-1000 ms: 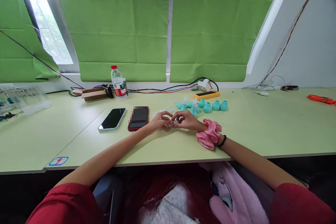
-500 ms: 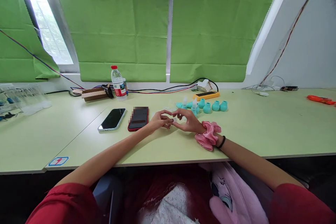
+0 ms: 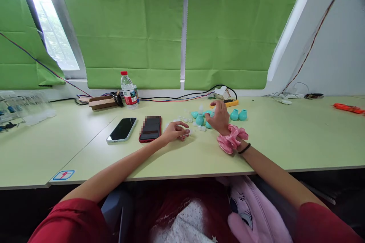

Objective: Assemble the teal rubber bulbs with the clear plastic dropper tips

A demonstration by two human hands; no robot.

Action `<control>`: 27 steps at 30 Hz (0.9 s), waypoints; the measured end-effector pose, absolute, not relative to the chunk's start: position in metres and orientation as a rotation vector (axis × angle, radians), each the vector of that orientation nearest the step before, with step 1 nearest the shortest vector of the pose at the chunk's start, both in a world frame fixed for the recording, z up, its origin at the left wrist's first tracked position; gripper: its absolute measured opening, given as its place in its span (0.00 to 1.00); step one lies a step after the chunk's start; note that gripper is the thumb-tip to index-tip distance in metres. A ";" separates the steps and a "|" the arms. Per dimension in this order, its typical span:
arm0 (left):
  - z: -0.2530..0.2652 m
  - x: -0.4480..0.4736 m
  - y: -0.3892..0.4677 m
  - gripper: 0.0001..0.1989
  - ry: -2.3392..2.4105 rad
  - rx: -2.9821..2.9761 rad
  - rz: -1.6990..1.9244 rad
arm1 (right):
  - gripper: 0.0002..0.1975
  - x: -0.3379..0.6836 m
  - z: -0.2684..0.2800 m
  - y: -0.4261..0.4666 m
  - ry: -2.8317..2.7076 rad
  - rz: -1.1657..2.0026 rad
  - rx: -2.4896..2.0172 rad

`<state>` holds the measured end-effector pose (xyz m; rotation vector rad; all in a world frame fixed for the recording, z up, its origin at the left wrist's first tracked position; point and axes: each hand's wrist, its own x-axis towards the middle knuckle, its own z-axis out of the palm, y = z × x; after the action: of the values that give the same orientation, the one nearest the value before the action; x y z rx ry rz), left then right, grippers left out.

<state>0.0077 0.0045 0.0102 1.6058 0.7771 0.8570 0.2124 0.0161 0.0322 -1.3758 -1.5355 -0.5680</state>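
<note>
My left hand (image 3: 176, 131) rests low over the table, its thumb and fingers pinched on a small translucent plastic piece (image 3: 190, 132). Farther right, my right hand (image 3: 220, 117) reaches over a cluster of turquoise rubber bulbs, fingers curled down among them; what the fingertips grip is mostly hidden. Between the hands stands one turquoise bulb (image 3: 200, 119) with a translucent nozzle (image 3: 201, 109) on top. Several small clear plastic parts (image 3: 201, 128) lie beside it. Two more bulbs, one of them this turquoise bulb (image 3: 243, 115), sit just right of my right hand.
Two phones, one light-edged phone (image 3: 122, 130) and one red-cased phone (image 3: 150, 129), lie left of my left hand. Behind stand a water bottle (image 3: 129, 91), a cardboard box (image 3: 103, 102) and a yellow-and-black object (image 3: 232, 103). Cables run along the wall. The table edge (image 3: 188, 177) is in front.
My hands were together over the small piece. My right hand has moved away to the right and back, over the turquoise bulbs. My left hand has stayed in place.
</note>
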 end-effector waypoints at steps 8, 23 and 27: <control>0.012 0.006 0.003 0.20 0.777 1.616 0.844 | 0.16 0.211 0.029 0.020 -1.550 -0.460 -1.561; 0.002 0.007 0.013 0.20 0.754 1.630 0.822 | 0.12 0.270 0.021 0.047 -1.720 -0.292 -2.173; 0.003 0.007 0.011 0.20 0.757 1.635 0.803 | 0.18 0.264 0.015 0.048 -1.672 -0.426 -2.133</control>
<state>0.0066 0.0108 0.0034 1.6347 0.7571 0.8033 0.2642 0.0484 0.0152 -2.1327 -1.6722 -0.4261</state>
